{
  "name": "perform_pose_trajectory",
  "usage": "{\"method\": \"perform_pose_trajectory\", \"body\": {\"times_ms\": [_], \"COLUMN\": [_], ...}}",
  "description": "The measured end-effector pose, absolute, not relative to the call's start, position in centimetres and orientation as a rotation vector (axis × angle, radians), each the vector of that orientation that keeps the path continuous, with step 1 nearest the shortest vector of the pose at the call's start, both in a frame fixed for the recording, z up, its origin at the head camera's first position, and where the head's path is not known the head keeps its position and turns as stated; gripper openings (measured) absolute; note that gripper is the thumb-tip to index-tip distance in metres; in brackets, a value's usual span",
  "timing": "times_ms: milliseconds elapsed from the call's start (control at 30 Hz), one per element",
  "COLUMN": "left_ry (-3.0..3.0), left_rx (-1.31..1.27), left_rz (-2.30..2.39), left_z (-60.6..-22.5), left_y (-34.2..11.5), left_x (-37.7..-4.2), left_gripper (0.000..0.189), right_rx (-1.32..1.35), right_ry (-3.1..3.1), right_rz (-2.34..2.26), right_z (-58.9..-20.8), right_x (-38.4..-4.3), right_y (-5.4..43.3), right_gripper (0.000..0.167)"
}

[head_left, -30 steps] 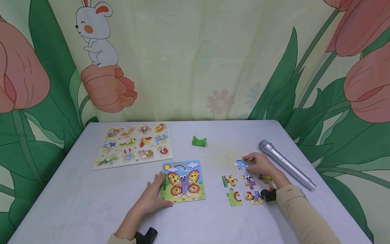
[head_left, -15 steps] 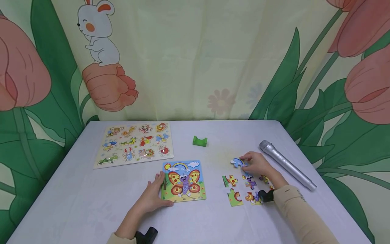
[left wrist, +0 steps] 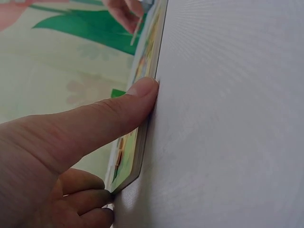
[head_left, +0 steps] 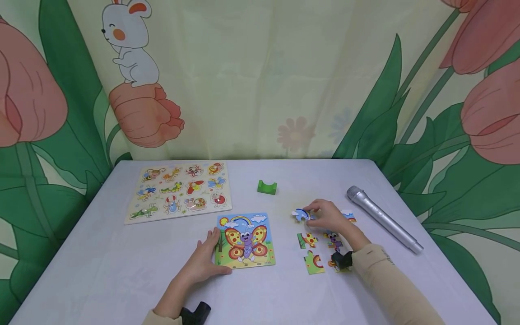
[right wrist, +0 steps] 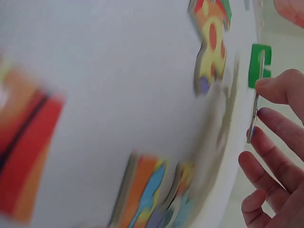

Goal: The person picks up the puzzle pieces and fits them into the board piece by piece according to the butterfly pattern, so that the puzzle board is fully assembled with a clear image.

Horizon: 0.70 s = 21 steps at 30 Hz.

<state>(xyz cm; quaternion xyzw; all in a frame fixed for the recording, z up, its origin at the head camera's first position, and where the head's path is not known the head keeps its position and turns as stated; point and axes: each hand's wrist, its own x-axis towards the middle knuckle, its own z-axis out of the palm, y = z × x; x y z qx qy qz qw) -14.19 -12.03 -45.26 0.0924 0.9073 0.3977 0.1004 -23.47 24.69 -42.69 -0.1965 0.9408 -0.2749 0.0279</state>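
Note:
My left hand [head_left: 203, 257] holds the square butterfly puzzle [head_left: 245, 243] at its near left corner. In the left wrist view its thumb [left wrist: 111, 111] lies along the near edge of the board [left wrist: 124, 161]. To the right, my right hand [head_left: 331, 219] pinches a blue puzzle piece [head_left: 300, 215] with a rainbow and cloud on it. From the right wrist that piece [right wrist: 261, 64] shows edge-on between thumb and fingertips, raised off the table. Loose pieces lie below this hand: a wing piece [head_left: 310, 239], a green piece [head_left: 313, 262] and others partly hidden by the wrist.
A large board of insect pictures [head_left: 180, 193] lies at the back left. Behind the butterfly puzzle is a small green block [head_left: 266, 188] with a hollowed top. A silver microphone [head_left: 383, 219] lies slantwise at the right. A printed curtain [head_left: 260, 90] hangs behind the table.
My right hand has moved left, carrying the rainbow piece away from the other pieces, so another blue piece now shows behind its wrist. The left hand stays on the butterfly puzzle.

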Motion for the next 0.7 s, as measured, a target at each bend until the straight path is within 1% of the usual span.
{"method": "perform_pose_trajectory", "body": {"times_ms": [267, 500, 700], "left_ry": [2.688, 2.695, 2.697], "left_rx": [0.254, 0.256, 0.248], "left_rz": [1.173, 1.167, 1.153], "left_z": [-45.2, -45.2, -45.4], "left_y": [-11.8, -11.8, -11.9], "left_x": [-14.2, -14.2, -14.2], "left_gripper": [0.106, 0.106, 0.107], "right_rx": [-0.68, -0.67, -0.752], "right_ry": [2.838, 2.808, 2.778], "right_rz": [-0.9, -0.896, -0.882], "right_z": [-42.2, -42.3, -42.2], "right_x": [-23.3, -23.6, -23.7], "right_y": [21.7, 18.8, 16.3], "right_gripper": [0.035, 0.034, 0.034]}}
